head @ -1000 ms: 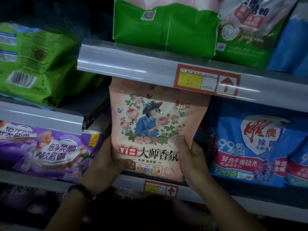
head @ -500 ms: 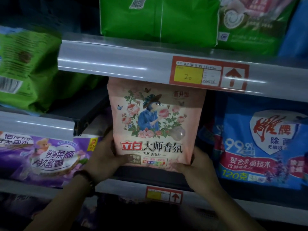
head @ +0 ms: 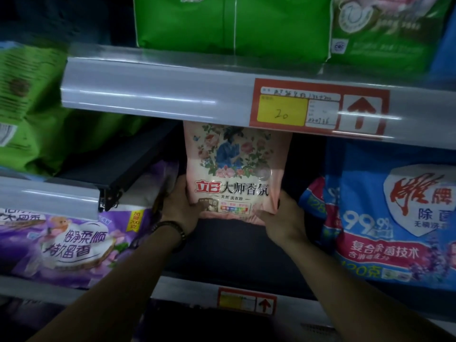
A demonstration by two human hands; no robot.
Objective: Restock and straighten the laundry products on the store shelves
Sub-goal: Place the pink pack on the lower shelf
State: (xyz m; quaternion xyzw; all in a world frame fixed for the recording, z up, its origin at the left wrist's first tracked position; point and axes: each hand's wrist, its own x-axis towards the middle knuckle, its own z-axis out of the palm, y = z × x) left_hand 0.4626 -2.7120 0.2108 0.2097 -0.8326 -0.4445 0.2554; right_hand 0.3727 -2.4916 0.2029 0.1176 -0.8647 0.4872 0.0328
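A pink bag of laundry powder (head: 234,169) with a flower picture stands upright deep in the middle shelf bay, its top hidden behind the shelf rail above. My left hand (head: 181,206) grips its lower left corner, thumb on the front. My right hand (head: 283,218) holds the lower right corner from beneath. A dark beaded band circles my left wrist.
Purple softener bags (head: 81,240) lie to the left, blue detergent bags (head: 394,218) to the right. Green bags (head: 232,23) fill the shelf above. The grey upper rail (head: 148,90) carries a red price tag (head: 318,107). The lower shelf edge (head: 187,290) has another tag.
Both hands have pushed the pink bag farther back into the shelf bay, so it looks smaller and its top now sits behind the upper rail.
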